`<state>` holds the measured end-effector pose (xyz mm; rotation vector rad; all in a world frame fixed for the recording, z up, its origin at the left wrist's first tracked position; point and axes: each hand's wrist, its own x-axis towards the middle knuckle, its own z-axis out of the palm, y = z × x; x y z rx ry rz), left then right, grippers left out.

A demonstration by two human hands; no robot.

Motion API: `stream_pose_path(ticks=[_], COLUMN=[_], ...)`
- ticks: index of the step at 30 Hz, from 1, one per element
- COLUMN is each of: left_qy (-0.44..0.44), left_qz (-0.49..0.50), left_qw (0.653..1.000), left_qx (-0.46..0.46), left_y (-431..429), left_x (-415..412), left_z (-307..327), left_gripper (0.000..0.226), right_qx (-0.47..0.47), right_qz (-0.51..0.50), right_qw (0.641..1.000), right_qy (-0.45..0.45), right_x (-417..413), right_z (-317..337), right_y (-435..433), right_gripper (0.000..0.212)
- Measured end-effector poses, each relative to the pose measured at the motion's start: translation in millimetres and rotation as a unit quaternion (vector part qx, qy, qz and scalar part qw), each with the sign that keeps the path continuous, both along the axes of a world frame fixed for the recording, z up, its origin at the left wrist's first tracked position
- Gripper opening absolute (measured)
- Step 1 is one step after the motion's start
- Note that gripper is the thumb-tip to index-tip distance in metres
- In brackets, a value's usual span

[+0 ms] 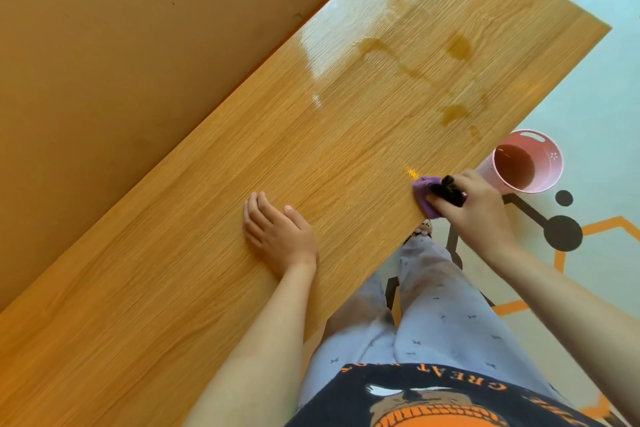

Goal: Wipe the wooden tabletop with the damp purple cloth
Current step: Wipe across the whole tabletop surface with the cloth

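The wooden tabletop [214, 218] runs diagonally from lower left to upper right, with wet brownish streaks and puddles [457, 45] on its far part. My right hand [474, 204] presses a bunched purple cloth [424, 192] with a dark patch onto the table's near edge, fingers curled over it. My left hand [277, 232] lies flat on the wood, palm down, fingers apart, to the left of the cloth.
A pink bucket [540, 152] holding dark water stands on the floor just past the table edge, right of my right hand. An orange-brown wall [121, 45] borders the table's far side. My legs stand close against the near edge.
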<state>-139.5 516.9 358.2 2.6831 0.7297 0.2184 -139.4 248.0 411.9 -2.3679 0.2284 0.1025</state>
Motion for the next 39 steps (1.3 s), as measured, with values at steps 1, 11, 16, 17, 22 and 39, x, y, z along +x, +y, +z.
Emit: stream_pose_path(ticks=[1,11,16,17,22,39], left_qy=[0.001,0.007,0.009,0.01,0.012,0.056], left_qz=[0.0,-0.003,-0.01,-0.011,-0.046,-0.132], left_qw=[1.0,1.0,1.0,1.0,0.999,0.99], left_qx=[-0.001,0.0,-0.008,-0.013,-0.025,0.013], left_y=[0.3,1.7,3.6,5.2,-11.4,-92.3], left_x=[-0.2,0.8,0.5,0.0,5.0,62.5], left_z=[-0.1,0.9,1.2,1.8,13.6,7.9], left_gripper=[0.047,0.048,0.047,0.047,0.051,0.056], right_qx=[0.002,0.06,0.048,0.04,-0.008,-0.046], right_qz=[0.009,0.226,0.13,0.108,0.044,0.066], right_qw=[1.0,0.971,0.99,0.993,0.999,0.997], right_qy=[0.005,0.044,0.029,0.021,-0.01,-0.02], right_x=[-7.8,-54.4,-14.5,-4.7,44.7,97.3], right_z=[-0.8,-12.8,-8.9,-7.7,-4.7,-10.9], right_y=[7.4,83.8,30.8,17.2,-50.9,-103.0], right_gripper=[0.015,0.022,0.019,0.018,0.014,0.017])
